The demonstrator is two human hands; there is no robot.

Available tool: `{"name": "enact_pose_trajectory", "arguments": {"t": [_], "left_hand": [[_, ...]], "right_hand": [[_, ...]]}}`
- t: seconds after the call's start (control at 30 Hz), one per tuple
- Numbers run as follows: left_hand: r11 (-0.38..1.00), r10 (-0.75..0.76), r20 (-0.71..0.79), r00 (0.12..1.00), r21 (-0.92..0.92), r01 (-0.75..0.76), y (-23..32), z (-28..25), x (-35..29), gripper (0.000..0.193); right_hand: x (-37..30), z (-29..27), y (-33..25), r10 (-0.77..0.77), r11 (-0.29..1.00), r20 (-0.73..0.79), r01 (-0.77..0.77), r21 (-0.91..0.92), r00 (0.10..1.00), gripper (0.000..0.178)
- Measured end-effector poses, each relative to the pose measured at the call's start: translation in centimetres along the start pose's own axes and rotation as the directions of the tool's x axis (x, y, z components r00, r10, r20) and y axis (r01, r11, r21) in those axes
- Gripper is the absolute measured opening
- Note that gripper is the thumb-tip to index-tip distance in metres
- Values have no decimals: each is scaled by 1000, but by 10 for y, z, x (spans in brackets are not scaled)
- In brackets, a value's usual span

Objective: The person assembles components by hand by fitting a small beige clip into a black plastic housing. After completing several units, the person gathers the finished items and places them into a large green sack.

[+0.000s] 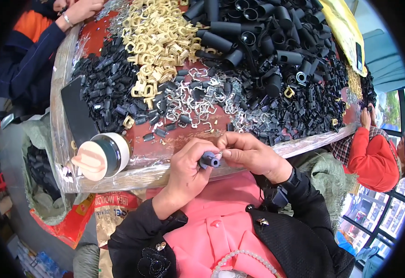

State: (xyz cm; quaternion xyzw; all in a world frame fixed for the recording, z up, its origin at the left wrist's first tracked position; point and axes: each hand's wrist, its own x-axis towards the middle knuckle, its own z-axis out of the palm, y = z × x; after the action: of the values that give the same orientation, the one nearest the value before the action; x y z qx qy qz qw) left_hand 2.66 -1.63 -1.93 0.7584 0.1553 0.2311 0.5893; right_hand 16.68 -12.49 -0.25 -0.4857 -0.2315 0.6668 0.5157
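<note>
Though smooth, stepped dark cylinder [208, 160]

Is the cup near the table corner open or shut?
Shut: its pink lid covers the top of the cup.

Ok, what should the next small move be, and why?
Perhaps ease the right hand toward the dark cylindrical part: the left hand grips it, and the right hand's fingertips pinch close beside its end; anything between them is too small to tell.

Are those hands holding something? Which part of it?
The left hand holds a dark tube around its side, one end showing. The right hand is close beside that end; whether it pinches something can't be told.
</note>
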Motion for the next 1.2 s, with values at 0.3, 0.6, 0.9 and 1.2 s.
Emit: {"name": "enact_pose_trajectory", "arguments": {"t": [0.3, 0.6, 0.9, 1.2], "left_hand": [[998, 1, -7, 1000, 66, -1, -3, -2, 12, 10], [803, -471, 220, 854, -295, 518, -8, -4, 15, 12], [991, -125, 209, 970, -14, 131, -7, -10, 19, 11], [999, 27, 161, 987, -31, -22, -9, -6, 19, 9]], "right_hand": [[5, -3, 9, 82, 941, 33, -89, 327, 996, 13], [11, -5, 8, -731, 198, 112, 367, -909, 673, 13], [0, -6, 3, -74, 991, -48, 68, -113, 996, 19], [1, -3, 11, 147, 926, -16, -132, 353, 989, 22]]}}
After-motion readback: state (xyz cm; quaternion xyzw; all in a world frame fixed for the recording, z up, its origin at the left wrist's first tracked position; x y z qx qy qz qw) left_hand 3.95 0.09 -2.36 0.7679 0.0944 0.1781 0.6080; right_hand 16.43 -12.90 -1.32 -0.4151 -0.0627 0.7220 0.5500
